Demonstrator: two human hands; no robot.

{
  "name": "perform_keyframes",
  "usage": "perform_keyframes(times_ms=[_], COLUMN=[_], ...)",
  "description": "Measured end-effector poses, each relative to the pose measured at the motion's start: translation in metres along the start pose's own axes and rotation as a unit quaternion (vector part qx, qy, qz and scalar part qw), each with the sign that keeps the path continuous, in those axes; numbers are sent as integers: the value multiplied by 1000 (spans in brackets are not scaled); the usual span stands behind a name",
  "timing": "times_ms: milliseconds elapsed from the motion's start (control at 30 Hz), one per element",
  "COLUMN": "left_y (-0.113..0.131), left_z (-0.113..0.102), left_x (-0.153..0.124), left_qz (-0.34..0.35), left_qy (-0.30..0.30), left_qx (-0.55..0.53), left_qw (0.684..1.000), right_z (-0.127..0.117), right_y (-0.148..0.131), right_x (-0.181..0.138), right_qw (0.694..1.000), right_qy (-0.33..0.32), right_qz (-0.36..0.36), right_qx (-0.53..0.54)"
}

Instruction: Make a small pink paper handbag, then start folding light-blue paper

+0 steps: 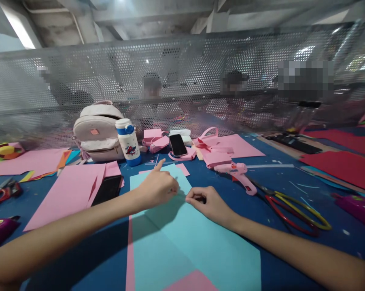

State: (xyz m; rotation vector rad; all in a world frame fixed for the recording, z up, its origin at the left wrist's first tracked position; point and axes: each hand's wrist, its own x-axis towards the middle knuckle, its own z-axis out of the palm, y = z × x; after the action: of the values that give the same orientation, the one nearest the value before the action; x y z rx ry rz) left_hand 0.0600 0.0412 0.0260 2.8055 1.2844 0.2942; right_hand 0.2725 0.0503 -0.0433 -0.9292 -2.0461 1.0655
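My left hand (pixel 160 185) is over the upper part of a light blue paper sheet (pixel 182 238), its fingers curled in and one digit sticking up. Close by on the right, my right hand (pixel 211 205) has thumb and forefinger pinched together above the same sheet. Whatever either hand pinches is too small to make out. Pink paper (pixel 191 283) shows at the bottom edge of the blue sheets and along their left side. To the right of my right hand lie a pink glue gun (pixel 238 174) and scissors (pixel 298 210) with red and yellow handles.
Behind the hands stand a white backpack (pixel 99 131) and a water bottle (pixel 129 143). A phone (pixel 178 144) rests among pink paper pieces. Pink sheets (pixel 68 188) lie left, red sheets (pixel 346 167) right. A perforated metal screen (pixel 185 81) borders the table, with people beyond.
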Motion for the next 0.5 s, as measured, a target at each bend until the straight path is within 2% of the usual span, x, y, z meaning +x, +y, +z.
perform_keyframes(times_ms=[133, 233, 500], left_y=[8, 9, -14], left_z=[9, 8, -28], left_x=[10, 13, -17], left_qz=[10, 5, -63], left_qy=[-17, -27, -17], left_qx=[-7, -20, -53], left_qw=[1000, 999, 997], right_z=[0, -1, 0], right_y=[1, 0, -2], right_x=[-1, -2, -3], right_qw=[1000, 1000, 999], right_qy=[2, 1, -14], right_qz=[-11, -17, -34], right_qx=[-3, -6, -7])
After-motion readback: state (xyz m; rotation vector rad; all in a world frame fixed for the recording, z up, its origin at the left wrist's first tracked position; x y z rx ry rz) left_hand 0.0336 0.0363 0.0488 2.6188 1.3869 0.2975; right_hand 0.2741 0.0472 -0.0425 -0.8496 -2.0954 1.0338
